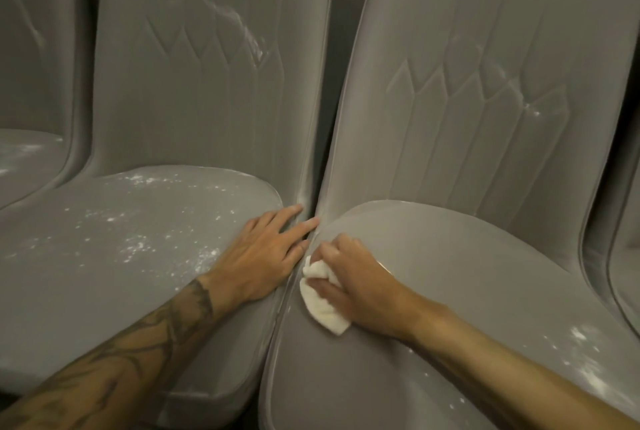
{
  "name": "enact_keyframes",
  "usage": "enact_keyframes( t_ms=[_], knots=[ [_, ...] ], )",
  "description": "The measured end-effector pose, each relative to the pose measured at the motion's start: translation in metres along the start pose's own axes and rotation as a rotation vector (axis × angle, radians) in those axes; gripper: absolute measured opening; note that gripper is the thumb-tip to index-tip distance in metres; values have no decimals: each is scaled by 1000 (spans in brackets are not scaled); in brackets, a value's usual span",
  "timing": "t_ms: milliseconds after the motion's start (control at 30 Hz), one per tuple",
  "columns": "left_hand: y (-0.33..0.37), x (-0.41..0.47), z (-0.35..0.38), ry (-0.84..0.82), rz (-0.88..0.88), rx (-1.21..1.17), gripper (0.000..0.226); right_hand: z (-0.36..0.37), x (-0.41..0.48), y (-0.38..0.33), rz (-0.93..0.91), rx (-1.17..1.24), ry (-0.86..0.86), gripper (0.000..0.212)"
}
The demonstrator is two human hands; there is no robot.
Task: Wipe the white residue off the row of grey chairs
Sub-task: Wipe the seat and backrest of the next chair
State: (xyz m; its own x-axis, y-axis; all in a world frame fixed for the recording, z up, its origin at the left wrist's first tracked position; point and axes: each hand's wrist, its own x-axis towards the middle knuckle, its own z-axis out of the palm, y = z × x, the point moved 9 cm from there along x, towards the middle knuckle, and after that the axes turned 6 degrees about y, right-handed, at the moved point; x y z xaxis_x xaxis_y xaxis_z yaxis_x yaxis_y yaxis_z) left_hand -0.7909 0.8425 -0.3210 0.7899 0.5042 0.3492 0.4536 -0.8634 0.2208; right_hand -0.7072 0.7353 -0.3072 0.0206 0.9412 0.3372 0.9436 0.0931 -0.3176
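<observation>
Two grey chairs fill the view side by side. The left chair (114, 249) has white residue (138, 242) speckled across its seat and a streak on its backrest. The right chair (467, 274) has a mostly clean seat, with residue (585, 353) near its right front edge and faint marks on its backrest. My left hand (263, 253) rests flat on the left seat's right edge, fingers straight and reaching into the gap between the chairs. My right hand (349, 280) grips a folded white cloth (322, 305) and presses it on the right seat's left edge.
A third grey chair (24, 159) with residue on its seat stands at the far left. Part of another chair (627, 277) shows at the far right edge. A dark narrow gap (329, 90) runs between the two middle backrests.
</observation>
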Motion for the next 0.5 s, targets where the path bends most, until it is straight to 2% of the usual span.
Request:
enact_keyframes(
  t_ms=[67, 200, 267, 367, 433, 500],
  knots=[
    [-1, 0, 1, -3, -2, -3, 53, -4, 11, 15, 41, -6, -7, 31],
    [2, 1, -1, 19, 7, 18, 53, -14, 42, 38, 239, -140, 72, 35],
    [-1, 1, -1, 17, 3, 6, 52, -5, 34, 15, 162, -95, 85, 38],
    [-2, 0, 2, 3, 3, -11, 53, 2, 3, -16, -30, 7, 38, 31],
    [-3, 0, 2, 10, -2, -10, 53, -5, 5, 1, 2, -11, -6, 29],
    [-3, 0, 2, 6, -9, -3, 54, -15, 20, 35, 146, -72, 6, 31]
  ],
)
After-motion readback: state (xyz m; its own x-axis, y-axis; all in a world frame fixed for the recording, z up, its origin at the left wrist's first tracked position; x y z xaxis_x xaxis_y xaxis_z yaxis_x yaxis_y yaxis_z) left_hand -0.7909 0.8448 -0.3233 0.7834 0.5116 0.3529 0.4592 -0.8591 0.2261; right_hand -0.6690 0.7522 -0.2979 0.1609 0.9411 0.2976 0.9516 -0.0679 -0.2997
